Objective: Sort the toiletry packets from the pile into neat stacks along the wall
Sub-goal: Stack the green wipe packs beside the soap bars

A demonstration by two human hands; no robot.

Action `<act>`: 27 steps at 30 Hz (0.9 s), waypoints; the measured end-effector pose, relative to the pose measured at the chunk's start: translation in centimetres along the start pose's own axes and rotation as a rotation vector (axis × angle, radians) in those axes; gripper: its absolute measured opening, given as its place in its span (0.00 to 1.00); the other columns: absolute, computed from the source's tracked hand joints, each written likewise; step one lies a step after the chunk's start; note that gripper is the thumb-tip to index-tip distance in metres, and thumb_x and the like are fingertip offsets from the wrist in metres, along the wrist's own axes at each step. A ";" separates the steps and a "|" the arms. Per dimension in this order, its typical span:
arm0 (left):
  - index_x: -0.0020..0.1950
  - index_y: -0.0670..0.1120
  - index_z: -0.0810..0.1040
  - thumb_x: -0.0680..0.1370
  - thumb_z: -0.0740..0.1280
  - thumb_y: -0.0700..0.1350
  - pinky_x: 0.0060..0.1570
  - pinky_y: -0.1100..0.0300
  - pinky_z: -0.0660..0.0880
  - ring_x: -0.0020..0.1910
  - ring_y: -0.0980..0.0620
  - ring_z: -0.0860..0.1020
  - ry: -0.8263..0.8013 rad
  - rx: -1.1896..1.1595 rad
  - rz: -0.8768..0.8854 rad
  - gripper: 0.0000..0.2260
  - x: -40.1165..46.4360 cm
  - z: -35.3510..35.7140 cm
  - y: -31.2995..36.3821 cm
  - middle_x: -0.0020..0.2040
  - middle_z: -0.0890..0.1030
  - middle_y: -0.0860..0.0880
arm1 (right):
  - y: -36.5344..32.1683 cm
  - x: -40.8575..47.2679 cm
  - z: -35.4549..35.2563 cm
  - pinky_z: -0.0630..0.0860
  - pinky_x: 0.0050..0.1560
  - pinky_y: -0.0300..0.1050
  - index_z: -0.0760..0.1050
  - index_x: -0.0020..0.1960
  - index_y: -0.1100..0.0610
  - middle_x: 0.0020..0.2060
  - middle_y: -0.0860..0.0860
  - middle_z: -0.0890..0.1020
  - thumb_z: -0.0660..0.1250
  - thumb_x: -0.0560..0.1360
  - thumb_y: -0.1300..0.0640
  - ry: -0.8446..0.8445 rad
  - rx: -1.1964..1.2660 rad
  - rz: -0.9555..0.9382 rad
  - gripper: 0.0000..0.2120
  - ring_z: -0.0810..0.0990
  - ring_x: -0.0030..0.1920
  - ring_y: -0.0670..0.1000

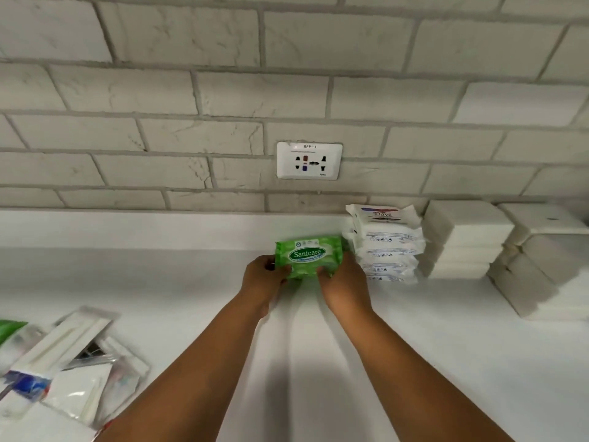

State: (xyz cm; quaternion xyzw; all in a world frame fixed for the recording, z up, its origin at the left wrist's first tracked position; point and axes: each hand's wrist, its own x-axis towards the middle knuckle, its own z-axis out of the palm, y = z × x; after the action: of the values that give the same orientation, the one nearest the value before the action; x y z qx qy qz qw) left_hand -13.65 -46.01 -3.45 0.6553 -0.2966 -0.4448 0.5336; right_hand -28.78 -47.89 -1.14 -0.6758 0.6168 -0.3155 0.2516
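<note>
Near the wall, at twelve o'clock: green wipes packet (308,255) pinched between left hand (263,277) and right hand (342,282), long axis nine-to-three (parallel to wall), white packet stack (387,247) touching at three o'clock.

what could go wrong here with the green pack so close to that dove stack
1. The right hand sits against the tall Dove stack, whose packets already lie unevenly; a nudge while setting the green pack down could topple it.
2. The pack looks soft, and both hands, left too, grip its lower edge, so it may end up crooked rather than square to the wall.
</note>
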 end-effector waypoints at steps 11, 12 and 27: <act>0.56 0.46 0.79 0.76 0.69 0.44 0.43 0.61 0.75 0.44 0.53 0.80 0.146 0.265 0.129 0.09 1.5 1.9 -0.4 0.48 0.83 0.51 | 0.5 1.6 1.8 0.75 0.52 0.53 0.76 0.52 0.60 0.52 0.60 0.75 0.72 0.68 0.63 0.069 -0.488 -0.383 0.13 0.75 0.53 0.62; 0.56 0.46 0.79 0.77 0.68 0.45 0.42 0.61 0.75 0.44 0.53 0.80 0.151 0.264 0.135 0.09 1.6 2.0 -0.4 0.48 0.82 0.51 | 0.3 1.8 1.9 0.73 0.55 0.54 0.76 0.55 0.60 0.55 0.60 0.74 0.70 0.71 0.62 0.021 -0.468 -0.424 0.12 0.73 0.56 0.63; 0.61 0.44 0.77 0.78 0.65 0.50 0.55 0.49 0.78 0.51 0.46 0.81 0.175 0.261 0.070 0.15 1.9 1.5 -0.7 0.54 0.82 0.46 | 1.4 3.3 2.7 0.62 0.70 0.54 0.73 0.65 0.55 0.65 0.56 0.72 0.62 0.78 0.49 -0.179 -0.466 -0.402 0.18 0.64 0.70 0.61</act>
State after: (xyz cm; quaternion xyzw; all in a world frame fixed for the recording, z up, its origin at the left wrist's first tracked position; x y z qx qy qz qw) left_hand -14.25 -48.19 -4.66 0.7446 -0.3270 -0.3246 0.4830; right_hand -27.62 -51.44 -3.58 -0.8487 0.5020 -0.1484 0.0758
